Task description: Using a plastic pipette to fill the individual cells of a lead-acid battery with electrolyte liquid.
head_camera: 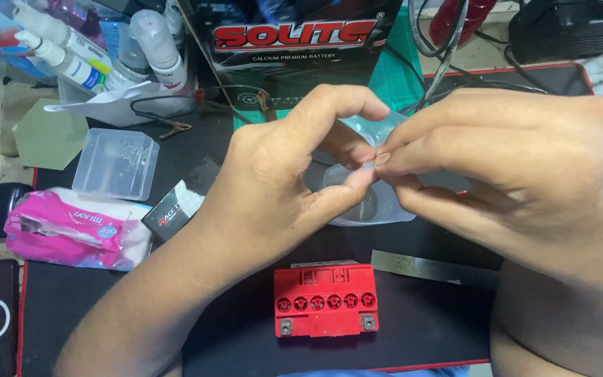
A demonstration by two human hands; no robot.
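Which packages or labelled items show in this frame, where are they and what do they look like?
Battery box: top centre, upright, black with red lettering.
Tissue pack: left, soft, pink and white.
Small carton: by the left hand, black and white.
Bottles: top left, white, labelled.
Clear packet: pinched by both hands, right hand.

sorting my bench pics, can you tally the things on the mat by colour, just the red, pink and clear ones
Red: 1, the red battery
Pink: 1, the pink tissue pack
Clear: 2, the clear plastic box and the clear plastic bag pinched by left hand and right hand
Total: 4
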